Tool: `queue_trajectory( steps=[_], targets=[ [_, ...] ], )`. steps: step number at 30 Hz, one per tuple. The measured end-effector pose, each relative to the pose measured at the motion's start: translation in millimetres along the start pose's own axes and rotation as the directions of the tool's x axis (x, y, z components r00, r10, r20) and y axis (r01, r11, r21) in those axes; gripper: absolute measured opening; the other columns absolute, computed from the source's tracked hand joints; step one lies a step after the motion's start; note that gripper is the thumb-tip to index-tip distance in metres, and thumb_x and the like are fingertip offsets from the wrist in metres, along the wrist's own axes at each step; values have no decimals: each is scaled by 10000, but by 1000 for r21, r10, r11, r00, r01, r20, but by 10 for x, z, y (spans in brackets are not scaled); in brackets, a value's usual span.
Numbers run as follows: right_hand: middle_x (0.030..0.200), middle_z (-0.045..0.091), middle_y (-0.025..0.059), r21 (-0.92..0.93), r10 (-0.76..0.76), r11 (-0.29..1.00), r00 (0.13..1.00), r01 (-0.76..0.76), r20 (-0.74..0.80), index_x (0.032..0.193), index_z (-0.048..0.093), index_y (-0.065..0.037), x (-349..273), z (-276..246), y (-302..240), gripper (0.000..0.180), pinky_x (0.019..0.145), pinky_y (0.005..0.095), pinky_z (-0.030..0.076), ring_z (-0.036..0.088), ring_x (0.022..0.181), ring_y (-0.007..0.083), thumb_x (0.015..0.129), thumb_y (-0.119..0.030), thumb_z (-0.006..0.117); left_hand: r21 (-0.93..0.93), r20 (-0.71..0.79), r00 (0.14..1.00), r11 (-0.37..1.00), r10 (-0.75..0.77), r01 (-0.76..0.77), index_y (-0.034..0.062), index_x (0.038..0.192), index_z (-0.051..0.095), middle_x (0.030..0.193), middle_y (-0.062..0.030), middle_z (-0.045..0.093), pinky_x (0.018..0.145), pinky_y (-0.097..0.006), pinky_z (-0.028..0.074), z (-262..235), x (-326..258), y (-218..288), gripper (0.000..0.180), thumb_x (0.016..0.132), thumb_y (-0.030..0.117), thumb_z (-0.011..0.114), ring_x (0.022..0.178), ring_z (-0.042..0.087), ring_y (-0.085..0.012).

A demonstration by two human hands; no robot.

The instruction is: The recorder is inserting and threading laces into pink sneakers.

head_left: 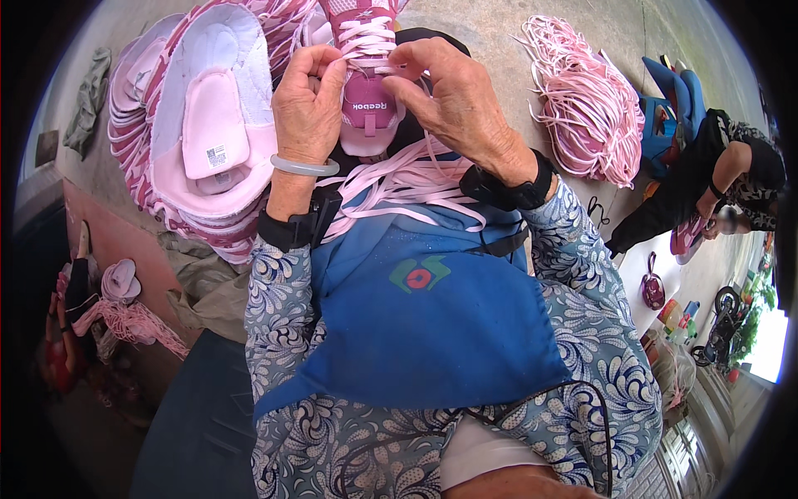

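A pink and maroon sneaker point(366, 100) lies in front of me at the top of the view, its tongue and pull tab toward me. Pale pink shoelace point(368, 37) crosses its eyelet rows. At the shoe's left edge, my left hand point(306, 108) is closed in a pinch on the lace by the top eyelets. My right hand point(461, 104) curls its thumb and forefinger around the lace on the opposite side; its other fingers are partly hidden. Loose pink laces point(399, 187) spread over my blue apron point(432, 333), below the shoe.
Stacked pink shoe uppers point(212, 133) stand close on my left. Another pile of laced pink uppers point(586, 108) lies at the right on the floor. A co-worker point(731, 166) handles a shoe at far right; another person point(62, 333) is at far left beside more laces.
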State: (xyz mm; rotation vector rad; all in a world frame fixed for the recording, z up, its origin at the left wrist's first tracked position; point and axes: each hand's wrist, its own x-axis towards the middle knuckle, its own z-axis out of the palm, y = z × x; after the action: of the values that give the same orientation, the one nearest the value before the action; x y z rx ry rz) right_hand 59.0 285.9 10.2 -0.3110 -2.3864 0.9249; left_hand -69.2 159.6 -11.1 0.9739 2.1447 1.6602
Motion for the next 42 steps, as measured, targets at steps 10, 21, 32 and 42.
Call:
queue_trajectory(
  steps=[10,21,32,42],
  targets=[
    [755,513,103,-202,-70,977,997,61,-40,971,543,-58,52,93,-79,219,529,366,455,558,646,267,815,-202,593,-86,347,864,905,-365,417,58,933,506,628,41,422,322,-157,267,-188,212,43,111,916,162,471,433,342,-10],
    [789,531,148,-28,47,999,999,-47,23,873,555,-44,152,88,84,120,652,383,439,547,758,324,816,-147,582,-70,151,985,993,-80,92,30,1038,520,773,8,526,364,-143,318,-63,192,-27,177,882,113,539,486,417,-10],
    [675,528,165,96,188,973,965,-208,181,769,570,6,138,31,-31,119,554,370,414,546,611,300,768,-107,608,203,385,893,965,-234,166,54,919,580,689,36,538,384,-156,333,-240,361,104,125,842,148,606,496,449,-10],
    [713,597,125,36,66,997,998,-67,22,803,608,-46,81,219,74,160,594,373,476,599,672,285,776,-203,622,338,77,907,845,413,-414,42,832,539,695,-14,567,524,-221,443,-51,345,18,96,788,48,624,577,541,-78]
  ],
)
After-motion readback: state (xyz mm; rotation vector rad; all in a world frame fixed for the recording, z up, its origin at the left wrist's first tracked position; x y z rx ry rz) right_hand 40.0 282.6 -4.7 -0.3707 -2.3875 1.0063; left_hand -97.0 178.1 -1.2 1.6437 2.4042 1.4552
